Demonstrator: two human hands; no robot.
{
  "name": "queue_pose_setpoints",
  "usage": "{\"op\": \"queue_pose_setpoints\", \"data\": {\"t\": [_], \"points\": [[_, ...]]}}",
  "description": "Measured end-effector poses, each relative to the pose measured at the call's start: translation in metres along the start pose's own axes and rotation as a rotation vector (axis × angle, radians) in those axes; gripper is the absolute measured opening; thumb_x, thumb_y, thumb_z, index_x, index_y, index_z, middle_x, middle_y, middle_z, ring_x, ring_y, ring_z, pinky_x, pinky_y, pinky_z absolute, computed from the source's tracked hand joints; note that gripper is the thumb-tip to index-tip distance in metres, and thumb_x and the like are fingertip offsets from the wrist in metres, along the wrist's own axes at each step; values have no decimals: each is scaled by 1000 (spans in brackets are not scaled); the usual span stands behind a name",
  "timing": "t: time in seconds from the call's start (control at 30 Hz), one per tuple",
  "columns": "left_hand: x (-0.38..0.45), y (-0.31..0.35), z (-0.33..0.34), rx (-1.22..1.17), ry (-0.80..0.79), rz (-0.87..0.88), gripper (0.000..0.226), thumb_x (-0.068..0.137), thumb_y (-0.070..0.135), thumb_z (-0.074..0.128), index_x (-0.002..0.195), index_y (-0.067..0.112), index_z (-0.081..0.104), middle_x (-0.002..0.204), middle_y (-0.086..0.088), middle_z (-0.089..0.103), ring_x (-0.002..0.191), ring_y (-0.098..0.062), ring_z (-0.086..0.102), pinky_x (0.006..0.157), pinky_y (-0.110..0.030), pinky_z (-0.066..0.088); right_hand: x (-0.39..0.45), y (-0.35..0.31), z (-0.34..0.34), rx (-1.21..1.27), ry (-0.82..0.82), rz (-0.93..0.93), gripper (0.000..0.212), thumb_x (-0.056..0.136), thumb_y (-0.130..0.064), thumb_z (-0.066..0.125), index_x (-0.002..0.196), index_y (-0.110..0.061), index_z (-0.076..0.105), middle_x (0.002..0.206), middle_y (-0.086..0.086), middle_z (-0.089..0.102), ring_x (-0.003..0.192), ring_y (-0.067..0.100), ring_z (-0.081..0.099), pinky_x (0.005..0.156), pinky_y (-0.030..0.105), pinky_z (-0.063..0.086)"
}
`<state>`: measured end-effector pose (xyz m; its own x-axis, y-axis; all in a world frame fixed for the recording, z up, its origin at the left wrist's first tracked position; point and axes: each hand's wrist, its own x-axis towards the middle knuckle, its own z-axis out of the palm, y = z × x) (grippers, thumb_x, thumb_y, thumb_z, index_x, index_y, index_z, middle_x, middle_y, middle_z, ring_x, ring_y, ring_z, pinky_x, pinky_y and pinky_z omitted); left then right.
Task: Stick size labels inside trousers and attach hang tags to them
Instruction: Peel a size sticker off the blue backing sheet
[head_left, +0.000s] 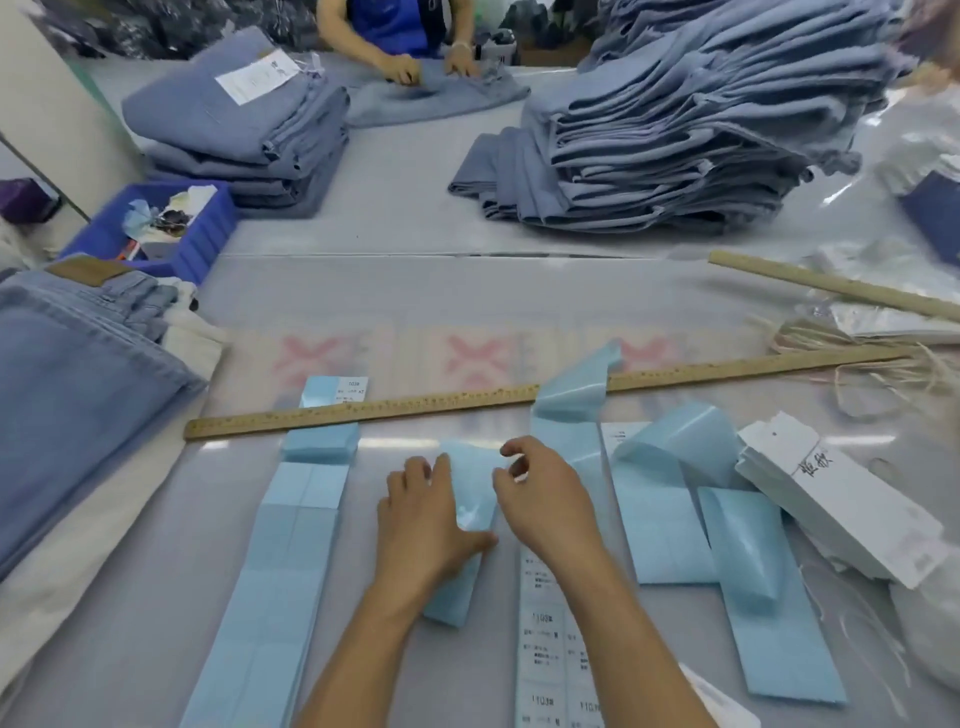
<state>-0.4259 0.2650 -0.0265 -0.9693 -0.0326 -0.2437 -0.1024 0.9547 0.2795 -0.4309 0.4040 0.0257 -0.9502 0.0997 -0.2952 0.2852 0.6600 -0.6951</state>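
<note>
Working at a pale-blue strip of sticker backing paper, the person is at the label step: the left hand lies over the strip with its thumb curled against the near edge, and the right hand pinches the strip's upper edge between curled fingertips, apparently peeling a size label free. No trousers lie under the hands; a folded blue denim pair sits left of the long wooden ruler, and the tall stack of blue trousers lies well beyond it. Next, I judge, a garment must be pulled in. White card hang tags lie near the ruler's right end. The grey bench beyond the ruler offers open room; nearer, loose blue strips crowd both sides.
</note>
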Motion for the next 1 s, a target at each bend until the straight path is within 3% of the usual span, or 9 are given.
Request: {"op": "queue_pose_setpoints", "data": {"t": [0.13,0.23,0.33,0.4,0.5,0.63,0.7,0.87,1.0], "points": [[-2,1,-8,-33,-15,63,86,81,57,67,150,22,31,138,-7,41,123,-30,40,91,-37,41,3,7,14,-188,-120,-9,51,95,-27,59,145,-26,49,140,3,53,125,24,55,100,39,48],[-4,2,-16,-80,-49,67,83,84,51,68,152,23,30,143,-9,41,127,-32,38,96,-41,41,4,5,15,-229,-51,-55,53,93,-23,61,144,-24,49,135,6,55,121,27,57,94,37,47],[-5,-2,-24,-272,-82,47,84,83,46,74,153,25,31,145,-8,44,133,-31,39,99,-41,42,4,5,19,-203,-38,-49,51,93,-18,60,143,-21,50,129,6,58,115,26,59,81,32,43],[-4,-6,-29,-389,-82,6,81,83,42,74,152,27,34,142,-6,52,129,-28,48,97,-40,46,2,6,21,-85,-47,-4,51,93,-17,61,143,-22,50,124,2,62,108,21,62,76,28,42],[-1,-10,-31,-443,-16,-34,67,88,42,67,149,28,42,142,-4,59,123,-26,58,97,-38,49,3,8,21,210,-28,54,45,94,-20,61,137,-31,52,110,-5,66,94,12,65,74,30,53],[0,-10,-28,-401,-45,25,72,88,54,70,149,23,47,149,0,53,134,-21,50,107,-37,44,7,10,21,468,-41,176,41,94,-8,60,128,-30,53,100,2,70,94,22,71,91,45,59],[0,-11,-28,-400,-55,35,73,86,54,73,148,23,48,149,1,52,135,-19,48,108,-35,42,7,13,21,510,-36,200,44,92,-3,61,128,-27,53,96,5,71,93,26,73,92,49,58],[1,-17,-31,-460,-74,36,53,75,46,86,117,24,62,122,4,64,113,-16,58,88,-31,46,6,19,21,469,1,191,51,87,2,63,129,-25,52,96,10,71,95,30,72,91,51,58],[4,-21,-33,-495,-28,24,43,73,45,88,98,19,65,106,4,67,101,-16,61,80,-31,49,6,22,21,535,22,217,56,86,6,65,131,-24,51,92,6,72,92,23,72,91,44,59]]}}
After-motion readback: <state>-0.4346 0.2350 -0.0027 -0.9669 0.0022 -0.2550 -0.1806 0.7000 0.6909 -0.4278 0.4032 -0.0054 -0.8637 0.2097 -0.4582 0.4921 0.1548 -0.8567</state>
